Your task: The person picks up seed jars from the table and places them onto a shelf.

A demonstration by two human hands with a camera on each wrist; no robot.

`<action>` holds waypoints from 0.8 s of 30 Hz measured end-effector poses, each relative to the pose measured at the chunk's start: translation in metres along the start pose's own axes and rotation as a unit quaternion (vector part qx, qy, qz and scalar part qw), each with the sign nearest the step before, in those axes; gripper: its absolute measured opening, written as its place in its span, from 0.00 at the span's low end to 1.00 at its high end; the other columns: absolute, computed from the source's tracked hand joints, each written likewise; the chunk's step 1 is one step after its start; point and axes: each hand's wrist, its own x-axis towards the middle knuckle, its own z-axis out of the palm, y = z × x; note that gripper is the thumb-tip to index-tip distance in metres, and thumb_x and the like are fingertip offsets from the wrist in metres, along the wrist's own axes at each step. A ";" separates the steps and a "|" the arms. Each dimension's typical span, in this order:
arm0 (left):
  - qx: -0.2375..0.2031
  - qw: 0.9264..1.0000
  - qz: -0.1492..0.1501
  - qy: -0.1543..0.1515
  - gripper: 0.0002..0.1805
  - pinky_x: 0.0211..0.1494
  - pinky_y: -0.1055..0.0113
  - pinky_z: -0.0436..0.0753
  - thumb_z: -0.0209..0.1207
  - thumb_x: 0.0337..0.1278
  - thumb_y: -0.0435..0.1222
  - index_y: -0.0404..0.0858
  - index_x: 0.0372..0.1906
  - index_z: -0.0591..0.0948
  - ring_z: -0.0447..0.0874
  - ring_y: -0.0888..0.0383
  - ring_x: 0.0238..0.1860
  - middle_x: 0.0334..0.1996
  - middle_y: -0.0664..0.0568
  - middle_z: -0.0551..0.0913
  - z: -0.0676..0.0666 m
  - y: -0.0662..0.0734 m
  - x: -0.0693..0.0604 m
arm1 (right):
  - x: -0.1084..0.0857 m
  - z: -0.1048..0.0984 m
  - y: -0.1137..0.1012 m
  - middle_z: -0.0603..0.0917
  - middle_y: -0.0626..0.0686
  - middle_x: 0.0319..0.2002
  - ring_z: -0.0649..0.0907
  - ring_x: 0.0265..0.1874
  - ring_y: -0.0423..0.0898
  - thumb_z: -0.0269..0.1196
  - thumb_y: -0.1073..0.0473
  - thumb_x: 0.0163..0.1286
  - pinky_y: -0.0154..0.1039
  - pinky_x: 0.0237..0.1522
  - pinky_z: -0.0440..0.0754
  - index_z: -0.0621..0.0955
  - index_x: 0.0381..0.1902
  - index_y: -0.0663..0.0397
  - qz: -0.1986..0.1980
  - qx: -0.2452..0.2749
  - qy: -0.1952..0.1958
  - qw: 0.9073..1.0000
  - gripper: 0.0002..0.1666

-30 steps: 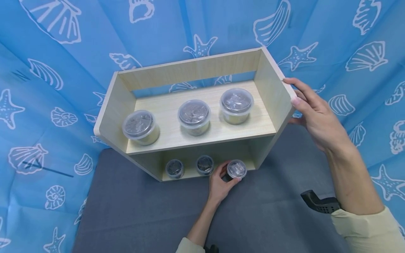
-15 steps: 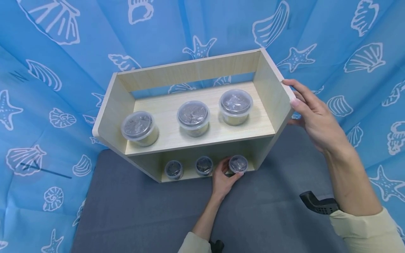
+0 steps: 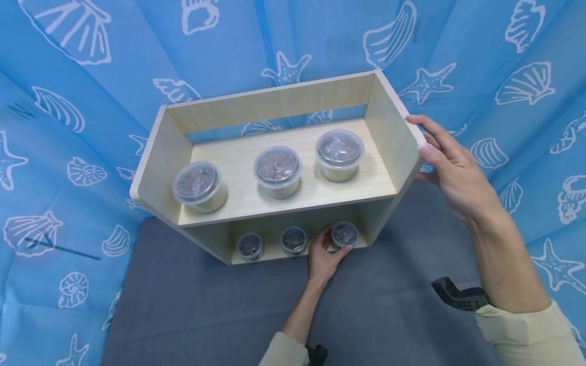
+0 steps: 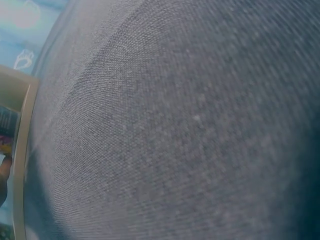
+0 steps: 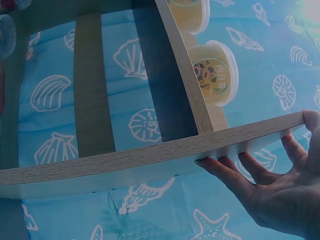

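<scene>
My left hand [image 3: 324,262] holds a small round plastic tub [image 3: 345,234] with a clear lid, thumb in front and fingers at its left side. This tub is at the right end of the lower level of a pale wooden shelf [image 3: 274,211]. In the left wrist view, only a thumb [image 4: 4,177] and part of a tub show at the left edge. My right hand [image 3: 458,173] holds the shelf's right side panel [image 3: 396,127] near its upper front edge. The right wrist view shows its fingertips against the panel's outer face.
Two more small tubs, one left [image 3: 250,246] and one middle [image 3: 293,240], stand on the lower level. Three larger lidded tubs, left [image 3: 197,183], middle [image 3: 277,168] and right [image 3: 339,150], stand on the upper level. Grey cloth [image 3: 206,315] covers the table; a blue seashell curtain [image 3: 339,35] hangs behind.
My left hand has moved the small tub from the lower level's front edge slightly back and up in view, deeper onto the shelf. The right hand stays on the side panel.
</scene>
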 end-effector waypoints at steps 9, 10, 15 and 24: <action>-0.007 1.000 -0.005 0.009 0.37 0.63 0.55 0.76 0.75 0.40 0.23 0.31 0.62 0.76 0.79 0.44 0.59 0.57 0.39 0.79 0.007 0.001 0.001 | 0.000 0.000 0.001 0.58 0.51 0.76 0.66 0.63 0.52 0.50 0.52 0.80 0.36 0.46 0.77 0.63 0.76 0.37 -0.003 0.000 -0.001 1.000 0.29; -0.006 1.000 -0.005 0.010 0.37 0.63 0.54 0.76 0.75 0.40 0.22 0.30 0.62 0.75 0.78 0.43 0.59 0.57 0.37 0.79 0.007 0.004 0.001 | 0.000 0.000 0.001 0.58 0.51 0.76 0.66 0.63 0.52 0.49 0.52 0.80 0.38 0.48 0.77 0.63 0.76 0.37 -0.003 -0.002 -0.001 1.000 0.29; 0.008 1.000 -0.013 0.006 0.37 0.63 0.52 0.75 0.73 0.41 0.20 0.24 0.62 0.73 0.77 0.40 0.60 0.57 0.32 0.77 0.008 0.022 0.002 | 0.000 0.001 0.000 0.57 0.49 0.77 0.66 0.64 0.51 0.48 0.50 0.81 0.53 0.55 0.74 0.62 0.76 0.35 0.008 -0.026 0.005 1.000 0.29; 0.041 0.999 -0.010 0.001 0.40 0.64 0.56 0.75 0.74 0.43 0.25 0.31 0.66 0.72 0.77 0.44 0.61 0.60 0.39 0.76 0.009 0.007 0.002 | 0.000 0.003 0.001 0.57 0.51 0.76 0.67 0.63 0.51 0.49 0.50 0.80 0.32 0.45 0.79 0.62 0.77 0.35 -0.002 -0.015 0.003 1.000 0.29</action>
